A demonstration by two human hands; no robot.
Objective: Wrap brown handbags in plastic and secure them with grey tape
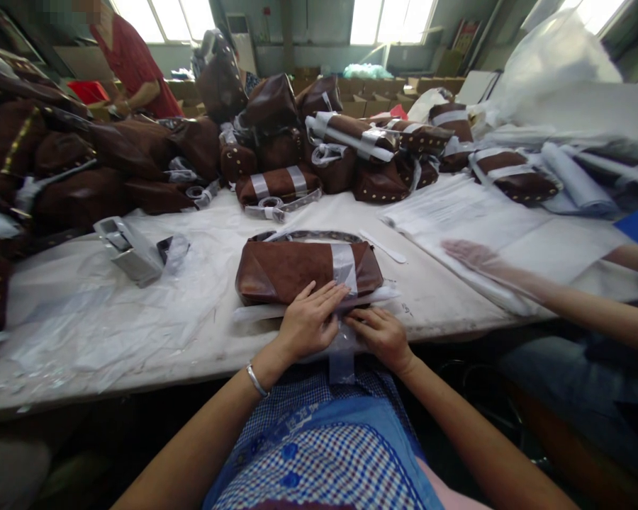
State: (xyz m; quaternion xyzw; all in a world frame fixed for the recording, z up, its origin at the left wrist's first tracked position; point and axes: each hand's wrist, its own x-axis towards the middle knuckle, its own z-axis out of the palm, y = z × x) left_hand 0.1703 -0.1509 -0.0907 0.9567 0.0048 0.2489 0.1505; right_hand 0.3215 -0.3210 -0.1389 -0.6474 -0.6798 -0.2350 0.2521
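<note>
A brown handbag [292,273] lies on the white-covered table in front of me, its strap along the far side. One pale plastic strip [344,262] runs over its right half and hangs down past the table edge. My left hand [313,319] lies on the bag's near side, fingers stretched flat over the strip. My right hand [380,334] is just right of it, fingers pinched together at the strip below the bag. A white wrapped roll [258,312] sticks out along the bag's near edge.
Brown studded bags [281,185] are heaped across the back and left. A tape dispenser [130,251] stands left among clear plastic [74,326]. At right, another person's hand [471,255] lies under a translucent sheet [536,241]. A person in red [138,64] stands behind.
</note>
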